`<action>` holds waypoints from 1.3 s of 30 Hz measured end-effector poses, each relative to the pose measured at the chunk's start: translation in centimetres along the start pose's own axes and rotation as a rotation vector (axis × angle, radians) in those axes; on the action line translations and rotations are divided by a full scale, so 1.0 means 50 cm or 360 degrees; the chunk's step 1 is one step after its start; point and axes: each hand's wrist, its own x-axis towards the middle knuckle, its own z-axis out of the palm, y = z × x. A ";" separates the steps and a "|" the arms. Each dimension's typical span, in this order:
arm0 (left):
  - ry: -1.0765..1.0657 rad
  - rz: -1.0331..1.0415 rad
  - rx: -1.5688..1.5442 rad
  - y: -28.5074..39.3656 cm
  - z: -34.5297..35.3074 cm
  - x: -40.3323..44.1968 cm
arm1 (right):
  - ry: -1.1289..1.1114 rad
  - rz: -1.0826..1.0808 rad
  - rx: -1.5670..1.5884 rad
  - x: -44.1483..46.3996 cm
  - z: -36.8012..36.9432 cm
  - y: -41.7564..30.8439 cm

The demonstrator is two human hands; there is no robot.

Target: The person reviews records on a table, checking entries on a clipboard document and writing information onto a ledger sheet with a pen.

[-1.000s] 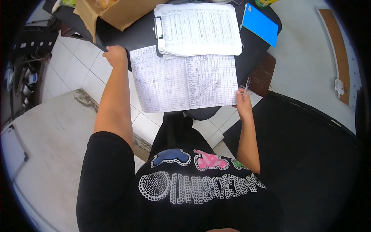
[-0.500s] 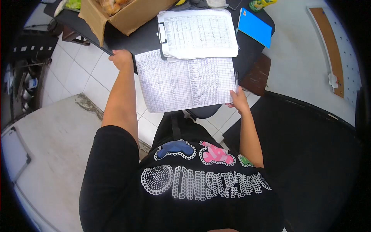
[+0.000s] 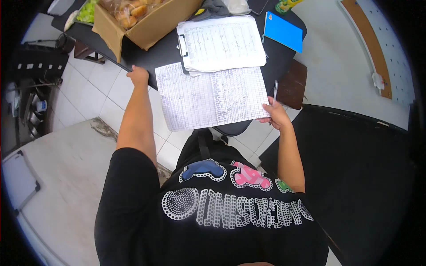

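A lined ledger (image 3: 195, 102), opened flat and covered in handwriting, lies at the near edge of the black table (image 3: 146, 55). Part of it is under a clipboard (image 3: 183, 52) with a stack of printed sheets (image 3: 224, 42). My right hand (image 3: 278, 116) is at the ledger's lower right corner, closed around a pen (image 3: 275, 91) that points up between its fingers. Touching the table's edge to the left of the ledger, my left hand (image 3: 139, 76) has its fingers curled over the rim; its fingertips are partly hidden.
A cardboard box (image 3: 153, 31) of bread rolls (image 3: 128, 17) stands at the back left, beside green leafy vegetables (image 3: 87, 12). A blue notebook (image 3: 284, 33) lies right of the clipboard, with a green and yellow packet (image 3: 286, 5) behind. A brown stool (image 3: 293, 84) sits under the table's right side.
The view has shifted slightly, showing more of the rolls. My right hand's pen now stands farther off the ledger's edge. My left hand stays at the table edge.
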 end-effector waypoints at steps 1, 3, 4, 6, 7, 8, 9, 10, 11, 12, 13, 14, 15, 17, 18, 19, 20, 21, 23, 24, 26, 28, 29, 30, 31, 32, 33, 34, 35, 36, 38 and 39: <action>-0.0123 0.0005 0.0041 0.000 -0.022 -0.011 | -0.0022 -0.0019 0.0041 -0.007 0.000 -0.007; -0.0445 -0.0041 0.0060 -0.012 -0.065 -0.017 | -0.0062 -0.0044 0.0089 -0.028 0.001 -0.026; -0.0685 -0.0005 0.0029 -0.041 -0.083 0.005 | -0.0080 -0.0053 0.0112 -0.040 0.001 -0.035; -0.0932 0.0041 -0.0023 -0.130 -0.105 0.050 | -0.0094 -0.0092 0.0158 -0.061 0.000 -0.045; -0.0937 0.0055 -0.0051 -0.174 -0.114 0.059 | -0.0103 -0.0108 0.0179 -0.069 0.000 -0.048; -0.0962 0.0028 0.0012 -0.209 -0.131 0.052 | -0.0114 -0.0119 0.0198 -0.077 0.000 -0.052; -0.0947 -0.0039 0.0061 -0.248 -0.146 0.046 | -0.0126 -0.0131 0.0215 -0.084 -0.001 -0.052; -0.0964 -0.0092 0.0112 -0.298 -0.156 0.047 | -0.0139 -0.0136 0.0233 -0.090 -0.002 -0.050; -0.0929 -0.0100 0.0189 -0.353 -0.163 0.045 | -0.0157 -0.0135 0.0249 -0.094 -0.004 -0.044; -0.0949 -0.0170 0.0260 -0.403 -0.172 0.038 | -0.0177 -0.0133 0.0262 -0.096 -0.008 -0.036; -0.0992 -0.0206 0.0370 -0.440 -0.186 0.022 | -0.0198 -0.0125 0.0275 -0.098 -0.009 -0.028; -0.0988 -0.0248 0.0472 -0.473 -0.199 -0.002 | -0.0180 -0.0104 0.0274 -0.100 -0.005 -0.017; -0.1047 -0.0253 0.0564 -0.508 -0.208 -0.018 | -0.0162 -0.0082 0.0272 -0.101 0.002 -0.004; -0.1099 -0.0256 0.0688 -0.537 -0.224 -0.065 | -0.0141 -0.0017 0.0258 -0.093 0.010 0.034; -0.1121 -0.0259 0.0702 -0.548 -0.230 -0.082 | -0.0138 0.0020 0.0242 -0.087 0.013 0.054; -0.1130 -0.0264 0.0682 -0.555 -0.232 -0.096 | -0.0135 0.0053 0.0225 -0.078 0.015 0.074; -0.1137 -0.0272 0.0661 -0.554 -0.229 -0.108 | -0.0117 0.0093 0.0200 -0.063 0.013 0.086; -0.1144 -0.0277 0.0639 -0.558 -0.234 -0.120 | -0.0099 0.0129 0.0175 -0.058 0.014 0.104; -0.1192 -0.0216 0.0688 -0.554 -0.239 -0.128 | -0.0052 0.0169 0.0175 -0.042 0.011 0.135; -0.1215 -0.0186 0.0712 -0.550 -0.241 -0.129 | -0.0022 0.0177 0.0200 -0.037 0.012 0.143; -0.1188 -0.0141 0.0704 -0.542 -0.246 -0.130 | 0.0001 0.0188 0.0227 -0.029 0.011 0.156; -0.1151 -0.0119 0.0686 -0.533 -0.247 -0.124 | -0.0017 0.0189 0.0231 -0.014 0.002 0.163; -0.1114 -0.0132 0.0643 -0.533 -0.249 -0.125 | -0.0030 0.0167 0.0225 -0.007 -0.002 0.172; -0.1078 -0.0145 0.0600 -0.530 -0.251 -0.130 | -0.0042 0.0146 0.0220 -0.001 -0.004 0.180; -0.1043 -0.0157 0.0557 -0.528 -0.253 -0.135 | -0.0054 0.0125 0.0215 0.005 -0.007 0.188; -0.1042 -0.0165 0.0549 -0.525 -0.255 -0.139 | -0.0054 0.0118 0.0241 0.010 -0.010 0.197; -0.1043 -0.0172 0.0541 -0.525 -0.258 -0.143 | -0.0053 0.0111 0.0267 0.009 -0.008 0.197; -0.1043 -0.0180 0.0532 -0.521 -0.257 -0.145 | -0.0053 0.0104 0.0291 0.014 -0.007 0.194; -0.1045 -0.0174 0.0541 -0.520 -0.258 -0.149 | -0.0050 0.0114 0.0282 0.013 -0.006 0.193; -0.1048 -0.0168 0.0550 -0.520 -0.259 -0.152 | -0.0047 0.0123 0.0272 0.006 -0.003 0.186; -0.1054 -0.0161 0.0548 -0.519 -0.260 -0.157 | -0.0017 0.0125 0.0267 -0.002 0.004 0.176; -0.1057 -0.0160 0.0536 -0.520 -0.260 -0.157 | 0.0011 0.0119 0.0271 -0.003 0.006 0.174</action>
